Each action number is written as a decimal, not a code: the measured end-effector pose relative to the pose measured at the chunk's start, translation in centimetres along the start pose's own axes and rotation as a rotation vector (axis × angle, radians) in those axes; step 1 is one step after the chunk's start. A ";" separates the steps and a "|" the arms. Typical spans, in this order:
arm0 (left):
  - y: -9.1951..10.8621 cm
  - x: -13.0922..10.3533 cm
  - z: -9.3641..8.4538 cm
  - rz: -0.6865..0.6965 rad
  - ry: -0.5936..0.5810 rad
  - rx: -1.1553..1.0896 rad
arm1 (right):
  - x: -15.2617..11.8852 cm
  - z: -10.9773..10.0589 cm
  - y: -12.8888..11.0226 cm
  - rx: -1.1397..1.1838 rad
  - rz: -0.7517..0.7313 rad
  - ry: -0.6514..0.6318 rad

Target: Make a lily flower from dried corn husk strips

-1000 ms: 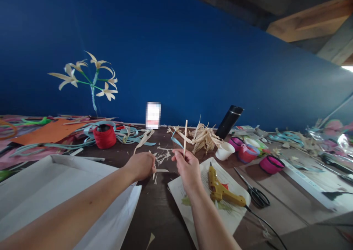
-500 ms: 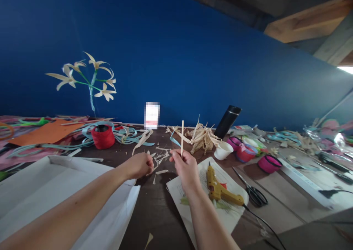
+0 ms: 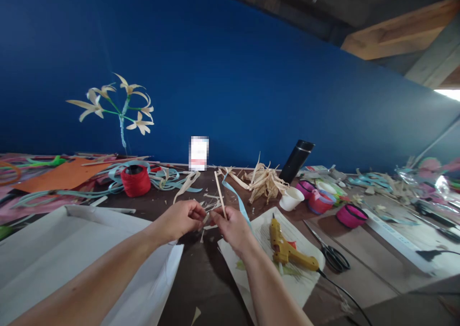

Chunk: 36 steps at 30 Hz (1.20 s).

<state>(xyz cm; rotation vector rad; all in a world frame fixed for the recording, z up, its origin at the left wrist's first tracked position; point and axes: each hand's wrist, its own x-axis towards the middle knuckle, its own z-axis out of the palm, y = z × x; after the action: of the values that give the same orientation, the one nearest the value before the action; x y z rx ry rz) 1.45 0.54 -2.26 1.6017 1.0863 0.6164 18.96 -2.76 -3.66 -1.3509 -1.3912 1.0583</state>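
Near the middle of the table my right hand [image 3: 233, 227] is closed around a thin pale wooden stick [image 3: 220, 192], which sticks up and leans left. Beside it, almost touching, is my left hand [image 3: 187, 218], its fingers pinched together. A small pale piece seems to be at the left fingertips, too small to name. Cut scraps of dried husk [image 3: 212, 202] lie on the table behind and between the hands. A light blue ribbon [image 3: 235, 194] curves down behind my right hand.
A yellow glue gun [image 3: 287, 247] rests on a printed sheet [image 3: 237, 254], with black-handled scissors [image 3: 336, 258] to its right. Behind are a husk bundle [image 3: 266, 182], a white cup [image 3: 291, 199] and a black bottle [image 3: 296, 160]. Left stand a red spool [image 3: 135, 182] and a husk flower spray [image 3: 124, 120].
My hands have come together, the left moving right. The stick has shifted left and now tilts left instead of standing upright. More of the blue ribbon shows.
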 end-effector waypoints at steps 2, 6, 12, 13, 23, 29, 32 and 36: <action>0.2 -0.2 0.3 0.035 0.017 0.016 | -0.1 0.1 -0.1 0.027 0.002 -0.007; 0.8 -0.8 0.8 0.068 0.079 0.037 | -0.2 0.1 -0.4 0.080 0.009 -0.025; 1.4 -2.2 1.0 -0.024 0.125 0.036 | -0.4 0.1 -1.0 0.237 0.048 -0.006; 1.5 -2.4 1.0 -0.046 0.142 0.023 | -0.5 0.1 -1.1 0.260 0.059 -0.005; 0.9 -2.5 2.0 -0.053 0.183 -0.262 | -0.4 0.4 -1.0 0.338 0.069 -0.006; 0.5 -2.7 2.1 -0.108 0.212 -0.365 | -0.6 0.7 -1.5 0.328 0.085 0.007; 0.4 -2.8 2.1 -0.130 0.222 -0.394 | -0.5 0.8 -1.3 0.287 0.077 0.012; 0.4 -2.8 2.0 -0.149 0.202 -0.466 | -0.4 0.8 -0.7 0.206 0.025 0.044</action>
<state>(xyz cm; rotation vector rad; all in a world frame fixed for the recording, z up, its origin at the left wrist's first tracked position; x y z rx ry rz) 1.98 -2.94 -2.14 1.0648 1.0989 0.8717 18.06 -3.15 -3.17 -1.2353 -1.2010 1.1488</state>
